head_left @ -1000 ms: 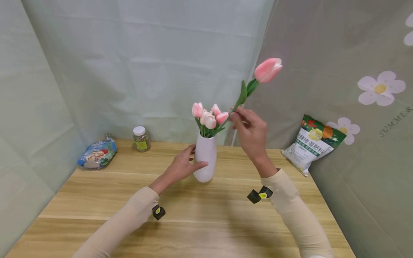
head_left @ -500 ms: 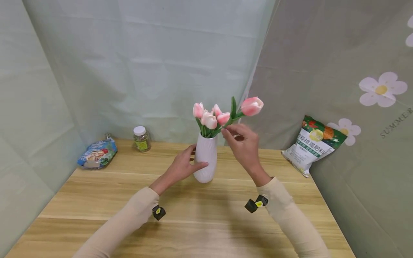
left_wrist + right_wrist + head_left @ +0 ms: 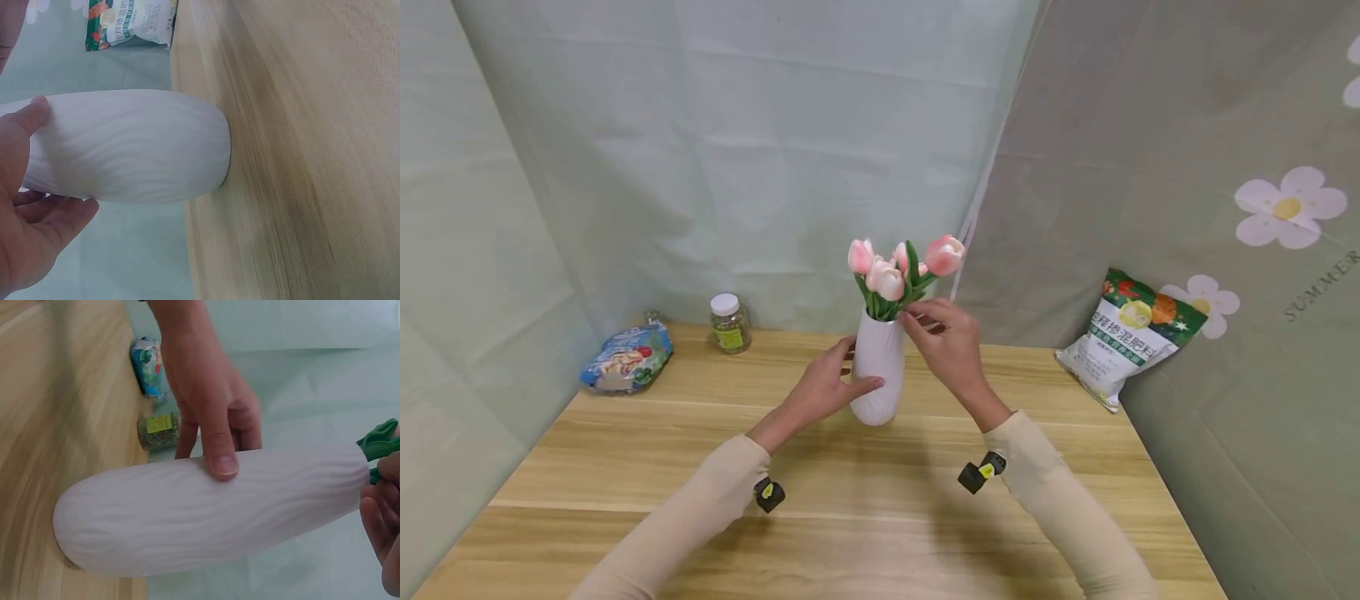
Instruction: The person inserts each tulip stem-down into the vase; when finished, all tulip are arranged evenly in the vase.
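A white ridged vase [image 3: 877, 367] stands upright on the wooden table, with several pink-and-white tulips [image 3: 886, 279] in its mouth. My left hand [image 3: 823, 385] grips the vase from the left, thumb across its front; in the left wrist view the thumb and fingers [image 3: 72, 215] lie on either side of it. My right hand [image 3: 951, 342] pinches the green stem of one more pink tulip [image 3: 943, 255] right at the vase's rim. That tulip's head leans out to the right of the others, and its lower stem is hidden. The right wrist view shows green leaves [image 3: 378, 440] at the vase mouth.
At the back left of the table [image 3: 850, 517] lie a blue printed bag [image 3: 628, 358] and a white-capped jar [image 3: 728, 325]. A green-and-white bag [image 3: 1127, 337] leans against the right wall. Hanging cloth walls [image 3: 760, 150] close in the back and sides.
My right hand has moved down and left with the tulip, from above and right of the vase to its rim. The left hand has kept its hold on the vase.
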### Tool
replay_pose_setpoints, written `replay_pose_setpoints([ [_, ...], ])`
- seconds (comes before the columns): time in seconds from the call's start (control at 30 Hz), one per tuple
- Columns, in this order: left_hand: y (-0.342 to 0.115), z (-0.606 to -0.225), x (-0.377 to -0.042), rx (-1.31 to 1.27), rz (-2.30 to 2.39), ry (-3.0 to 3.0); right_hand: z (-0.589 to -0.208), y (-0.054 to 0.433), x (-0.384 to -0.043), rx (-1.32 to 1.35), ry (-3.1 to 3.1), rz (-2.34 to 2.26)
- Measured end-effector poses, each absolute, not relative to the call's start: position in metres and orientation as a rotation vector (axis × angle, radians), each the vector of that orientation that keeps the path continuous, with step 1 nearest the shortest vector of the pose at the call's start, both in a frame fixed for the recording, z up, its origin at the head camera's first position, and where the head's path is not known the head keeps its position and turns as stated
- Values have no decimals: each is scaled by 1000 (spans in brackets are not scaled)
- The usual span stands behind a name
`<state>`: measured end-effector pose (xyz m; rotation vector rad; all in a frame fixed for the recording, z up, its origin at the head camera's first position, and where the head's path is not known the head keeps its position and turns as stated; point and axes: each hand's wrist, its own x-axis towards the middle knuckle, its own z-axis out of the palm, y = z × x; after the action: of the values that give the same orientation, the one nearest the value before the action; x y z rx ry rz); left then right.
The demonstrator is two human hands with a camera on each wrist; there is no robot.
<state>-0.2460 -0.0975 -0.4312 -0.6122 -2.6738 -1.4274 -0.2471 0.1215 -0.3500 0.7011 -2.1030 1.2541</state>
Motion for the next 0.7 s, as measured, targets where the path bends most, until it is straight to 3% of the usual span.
replay_pose_setpoints([
  [0.7,-97,-430,-244,-612,-1444,-2672,-343,119,-239,618,-1978,1392],
])
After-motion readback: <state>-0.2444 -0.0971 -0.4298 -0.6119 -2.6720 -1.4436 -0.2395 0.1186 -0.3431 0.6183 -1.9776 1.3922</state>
